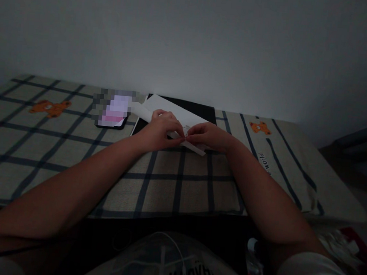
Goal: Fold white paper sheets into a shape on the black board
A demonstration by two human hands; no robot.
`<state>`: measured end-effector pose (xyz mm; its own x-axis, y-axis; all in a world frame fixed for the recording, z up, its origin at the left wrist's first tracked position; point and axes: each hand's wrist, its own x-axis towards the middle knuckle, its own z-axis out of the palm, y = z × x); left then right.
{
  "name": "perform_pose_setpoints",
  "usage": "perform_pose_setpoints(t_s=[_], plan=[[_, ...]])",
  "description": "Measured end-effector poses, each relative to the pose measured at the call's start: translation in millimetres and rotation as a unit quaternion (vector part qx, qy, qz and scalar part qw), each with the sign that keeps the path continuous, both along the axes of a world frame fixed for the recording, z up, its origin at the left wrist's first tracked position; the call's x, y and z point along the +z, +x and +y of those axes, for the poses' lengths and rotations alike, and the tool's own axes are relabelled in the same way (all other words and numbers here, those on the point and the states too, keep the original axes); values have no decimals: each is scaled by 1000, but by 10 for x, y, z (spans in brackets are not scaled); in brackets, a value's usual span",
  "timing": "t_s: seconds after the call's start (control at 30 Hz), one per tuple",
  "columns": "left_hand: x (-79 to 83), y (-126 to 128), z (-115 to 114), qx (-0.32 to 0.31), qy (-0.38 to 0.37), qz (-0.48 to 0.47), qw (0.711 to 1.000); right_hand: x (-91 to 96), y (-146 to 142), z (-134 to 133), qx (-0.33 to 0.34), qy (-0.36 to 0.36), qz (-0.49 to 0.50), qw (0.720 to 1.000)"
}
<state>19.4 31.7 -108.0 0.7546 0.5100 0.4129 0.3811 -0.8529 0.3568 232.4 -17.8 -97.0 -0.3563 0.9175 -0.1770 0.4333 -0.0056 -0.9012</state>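
A white sheet of paper (170,106) lies slanted over a flat black object (201,110) on the cloth-covered table. Along its near side runs a narrow white strip (198,149), which could be a folded edge or a separate piece; I cannot tell which. My left hand (163,129) is closed in a pinch at the paper's near edge, thumb and forefinger together. Right beside it, my right hand (211,136) pinches the same spot, its fingertips almost touching the left ones. Small marks show on the paper between the hands, too dim to read.
A phone (115,112) with a lit, partly blurred screen is left of the paper. The checked tablecloth (163,183) has bear prints. A pale wall (192,40) rises behind the table. Below the table's edge at the right stands a clear bottle (254,263).
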Motion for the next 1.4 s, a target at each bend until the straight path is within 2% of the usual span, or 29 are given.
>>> perform_pose_setpoints(t_s=[0.3,0.37,0.6,0.93,1.13,1.4], plan=[[19,1,-17,-3,-13,-5,1000,-79,-38,40,22,81,0,996],[24,0,-16,-1,-10,-6,1000,-84,-25,44,16,69,17,997],[31,-5,-13,16,-4,-2,1000,-25,20,9,21,-46,42,998],[-3,-6,23,-7,8,2,1000,-73,33,53,23,-22,31,999],[-1,-2,24,-9,-1,8,1000,-108,-9,62,31,35,40,998],[41,-12,2,5,3,-8,1000,-52,10,23,9,-57,84,995]])
